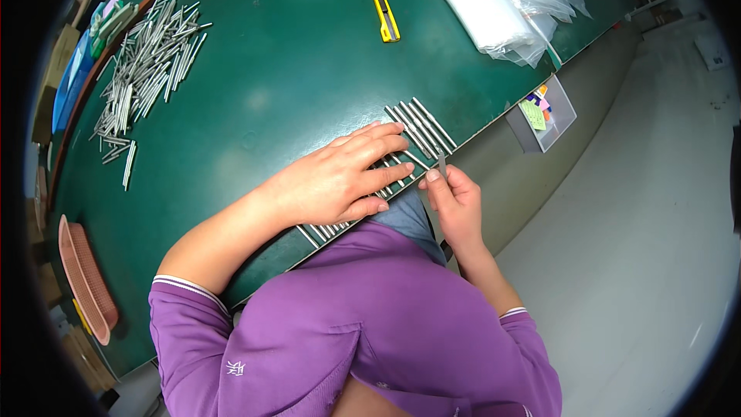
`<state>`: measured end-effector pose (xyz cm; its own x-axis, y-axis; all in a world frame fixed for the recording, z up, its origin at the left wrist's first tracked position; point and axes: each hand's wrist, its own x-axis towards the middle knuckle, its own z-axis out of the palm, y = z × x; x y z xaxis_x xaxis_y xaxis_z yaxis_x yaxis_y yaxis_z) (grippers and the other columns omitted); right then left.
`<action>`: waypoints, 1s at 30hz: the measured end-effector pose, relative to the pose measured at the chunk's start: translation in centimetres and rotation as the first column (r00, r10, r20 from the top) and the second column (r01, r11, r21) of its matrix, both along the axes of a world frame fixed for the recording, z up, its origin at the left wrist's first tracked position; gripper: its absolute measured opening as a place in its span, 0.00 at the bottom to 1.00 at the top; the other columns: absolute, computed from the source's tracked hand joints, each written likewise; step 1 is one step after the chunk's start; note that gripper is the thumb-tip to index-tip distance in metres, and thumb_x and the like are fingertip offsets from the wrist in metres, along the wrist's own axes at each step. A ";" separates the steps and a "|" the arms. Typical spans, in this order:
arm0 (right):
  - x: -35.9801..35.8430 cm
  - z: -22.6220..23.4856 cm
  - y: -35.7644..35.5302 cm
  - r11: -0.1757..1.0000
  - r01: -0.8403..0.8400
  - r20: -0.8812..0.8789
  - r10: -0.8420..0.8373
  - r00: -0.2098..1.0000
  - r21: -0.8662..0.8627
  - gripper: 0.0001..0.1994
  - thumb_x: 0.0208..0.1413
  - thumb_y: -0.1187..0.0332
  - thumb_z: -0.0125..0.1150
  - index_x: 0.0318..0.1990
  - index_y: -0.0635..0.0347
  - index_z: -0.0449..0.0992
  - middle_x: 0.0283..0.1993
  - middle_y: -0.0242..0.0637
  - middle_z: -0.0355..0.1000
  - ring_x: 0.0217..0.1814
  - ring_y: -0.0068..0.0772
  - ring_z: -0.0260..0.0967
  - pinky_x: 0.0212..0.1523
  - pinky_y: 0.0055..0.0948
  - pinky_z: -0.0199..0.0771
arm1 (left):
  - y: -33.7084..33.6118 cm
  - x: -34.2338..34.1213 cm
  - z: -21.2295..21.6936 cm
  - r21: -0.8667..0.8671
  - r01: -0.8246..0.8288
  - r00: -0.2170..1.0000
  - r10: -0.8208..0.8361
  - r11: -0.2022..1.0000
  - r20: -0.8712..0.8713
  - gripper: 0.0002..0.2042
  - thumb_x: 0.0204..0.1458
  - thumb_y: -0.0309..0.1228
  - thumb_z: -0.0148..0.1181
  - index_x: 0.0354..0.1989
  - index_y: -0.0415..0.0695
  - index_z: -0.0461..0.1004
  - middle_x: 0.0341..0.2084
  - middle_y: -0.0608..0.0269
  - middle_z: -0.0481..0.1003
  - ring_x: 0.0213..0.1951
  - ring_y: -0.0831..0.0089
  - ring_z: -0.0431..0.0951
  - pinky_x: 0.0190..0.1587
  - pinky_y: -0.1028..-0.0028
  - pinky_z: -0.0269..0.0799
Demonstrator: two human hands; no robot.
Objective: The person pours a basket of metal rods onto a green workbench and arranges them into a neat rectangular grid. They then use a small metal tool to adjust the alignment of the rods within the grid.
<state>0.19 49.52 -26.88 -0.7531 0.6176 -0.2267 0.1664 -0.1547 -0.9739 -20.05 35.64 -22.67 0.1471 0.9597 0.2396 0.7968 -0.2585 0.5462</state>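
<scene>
My left hand (pixel 340 177) lies flat, fingers apart, on a row of thin metal rods (pixel 417 127) lined up side by side at the near edge of the green table (pixel 293 69). Part of the row is hidden under the palm. My right hand (pixel 455 201) is just off the table edge, pinching a small thin grey tool (pixel 441 162) between thumb and fingers, its tip at the rods' near ends. A large loose pile of the same metal rods (pixel 147 62) lies at the far left of the table.
A yellow utility knife (pixel 384 10) lies at the far middle. Clear plastic bags (pixel 502 4) are heaped at the far right. A small clear bin (pixel 544 112) with coloured bits hangs on the table's side. A pink mesh basket (pixel 85 278) sits at the left edge.
</scene>
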 end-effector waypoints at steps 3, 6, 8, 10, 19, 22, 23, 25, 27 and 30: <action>0.3 0.0 -0.6 0.999 -0.031 -0.022 0.030 0.999 -0.021 0.11 0.67 0.65 0.58 0.34 0.61 0.77 0.24 0.20 0.65 0.25 0.10 0.56 0.26 0.18 0.55 | 0.1 0.1 0.0 -0.009 0.001 1.000 -0.001 1.000 -0.013 0.25 0.54 0.39 0.63 0.60 0.43 0.72 0.63 0.48 0.64 0.70 0.49 0.58 0.71 0.49 0.56; 0.4 0.5 -0.9 0.992 -0.080 -0.035 0.076 0.996 -0.102 0.12 0.69 0.64 0.54 0.35 0.61 0.77 0.23 0.22 0.64 0.25 0.11 0.56 0.26 0.19 0.55 | 0.2 0.1 0.0 -0.020 0.001 1.000 -0.001 1.000 -0.002 0.25 0.54 0.39 0.64 0.60 0.42 0.72 0.63 0.49 0.64 0.71 0.50 0.58 0.71 0.48 0.55; 0.4 0.6 -0.9 0.986 -0.115 -0.026 0.113 0.993 -0.122 0.13 0.69 0.63 0.52 0.35 0.61 0.76 0.22 0.23 0.64 0.24 0.12 0.57 0.26 0.19 0.56 | 0.2 0.1 0.0 -0.024 0.006 1.000 -0.006 1.000 0.003 0.25 0.53 0.38 0.64 0.60 0.42 0.72 0.63 0.50 0.65 0.71 0.50 0.58 0.72 0.48 0.54; 0.0 0.6 -0.9 0.987 -0.150 -0.006 0.150 0.989 -0.063 0.14 0.70 0.63 0.50 0.35 0.61 0.77 0.21 0.25 0.64 0.24 0.13 0.57 0.27 0.19 0.57 | 0.4 0.0 0.1 -0.026 0.015 1.000 -0.015 1.000 -0.005 0.25 0.53 0.37 0.65 0.60 0.42 0.72 0.64 0.53 0.66 0.71 0.51 0.58 0.72 0.48 0.53; 0.1 0.1 -1.0 0.978 -0.138 0.006 0.141 0.990 -0.154 0.14 0.70 0.63 0.52 0.36 0.61 0.78 0.21 0.25 0.66 0.25 0.14 0.60 0.28 0.19 0.59 | 0.4 -0.2 -0.4 -0.048 0.023 1.000 -0.022 0.999 0.009 0.25 0.53 0.32 0.63 0.61 0.42 0.71 0.67 0.56 0.65 0.71 0.55 0.59 0.73 0.47 0.50; 0.2 0.2 -1.0 0.976 -0.132 -0.013 0.131 0.991 -0.175 0.14 0.70 0.63 0.52 0.36 0.61 0.78 0.21 0.25 0.66 0.25 0.14 0.60 0.29 0.19 0.60 | 0.4 0.0 0.0 -0.055 0.029 0.998 -0.026 0.998 0.052 0.26 0.53 0.32 0.63 0.61 0.41 0.70 0.67 0.54 0.65 0.70 0.54 0.60 0.73 0.47 0.50; 0.1 0.3 -1.1 0.978 -0.132 -0.010 0.132 0.991 -0.165 0.14 0.70 0.63 0.52 0.36 0.61 0.78 0.21 0.25 0.66 0.25 0.14 0.60 0.29 0.19 0.60 | 0.4 -0.1 0.1 -0.061 0.026 0.998 -0.022 0.998 0.065 0.25 0.53 0.31 0.63 0.61 0.40 0.71 0.67 0.54 0.64 0.70 0.54 0.60 0.73 0.47 0.50; 0.1 0.5 -1.1 0.981 -0.130 -0.001 0.131 0.991 -0.142 0.14 0.70 0.63 0.52 0.36 0.61 0.78 0.21 0.25 0.66 0.25 0.14 0.60 0.29 0.19 0.60 | 0.4 -0.1 0.2 -0.071 0.022 0.995 -0.016 0.997 0.095 0.24 0.53 0.31 0.64 0.59 0.39 0.71 0.67 0.52 0.64 0.70 0.54 0.61 0.73 0.47 0.51; 0.1 0.4 -1.1 0.982 -0.129 0.001 0.130 0.991 -0.139 0.14 0.70 0.63 0.52 0.36 0.62 0.78 0.21 0.25 0.66 0.25 0.14 0.60 0.29 0.19 0.60 | 0.4 -0.2 0.4 -0.090 0.002 0.993 0.008 0.996 0.115 0.23 0.52 0.31 0.64 0.57 0.38 0.71 0.67 0.51 0.63 0.70 0.54 0.61 0.73 0.47 0.51; 0.2 0.3 -1.1 0.980 -0.129 0.003 0.131 0.991 -0.151 0.14 0.70 0.64 0.51 0.36 0.62 0.78 0.22 0.25 0.66 0.25 0.14 0.60 0.29 0.19 0.60 | 0.4 -0.3 0.3 -0.076 0.020 0.998 -0.015 0.997 0.065 0.22 0.53 0.32 0.64 0.55 0.37 0.71 0.67 0.51 0.63 0.70 0.54 0.61 0.73 0.48 0.52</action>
<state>0.42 48.46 -26.55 -0.8213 0.4726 -0.3196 0.2067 -0.2756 -0.9388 -20.37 36.04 -22.34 0.1509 0.9730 0.1749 0.7550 -0.2276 0.6149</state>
